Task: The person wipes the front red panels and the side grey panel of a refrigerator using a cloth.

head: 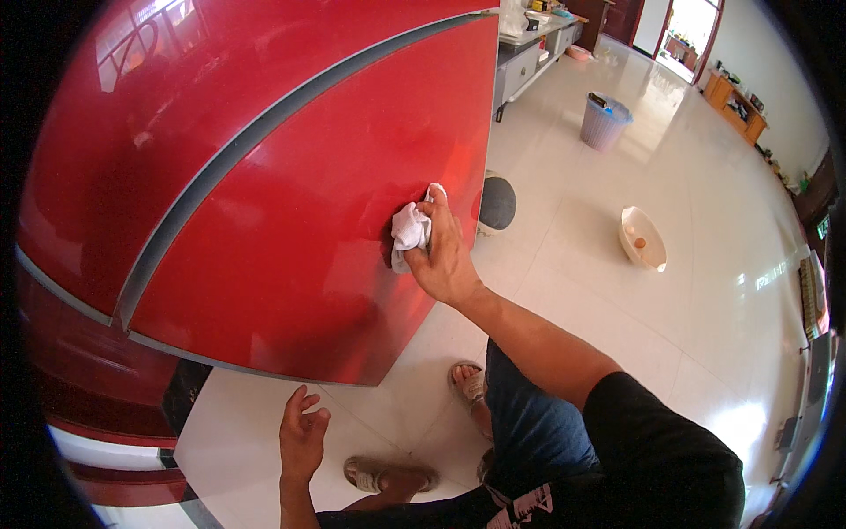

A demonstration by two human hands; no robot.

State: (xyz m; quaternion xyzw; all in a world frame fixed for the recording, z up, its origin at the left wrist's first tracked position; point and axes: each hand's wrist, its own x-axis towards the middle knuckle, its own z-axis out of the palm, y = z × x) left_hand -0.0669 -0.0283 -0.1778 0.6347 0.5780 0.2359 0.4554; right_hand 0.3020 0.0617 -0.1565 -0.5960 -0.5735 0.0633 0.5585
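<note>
A crumpled white cloth [410,230] is gripped in my right hand [441,248], pressed against the glossy red lower door [297,244] of what looks like a refrigerator. The cloth sits near the door's right side, and my fingers cover part of it. Below the door's bottom edge, my left hand [304,430] hangs over the floor with its fingers loosely curled and apart, holding nothing. Above a curved grey channel [264,122] lies the red upper door [165,112], which reflects a window.
Behind the door's right edge stands a round stool with a dark top [497,202]. On the tiled floor [562,284] are an oval basin [643,254] holding round items and a lined wastebasket [605,125]. A low cabinet [522,69] stands beyond the door. My sandalled feet [390,475] are below.
</note>
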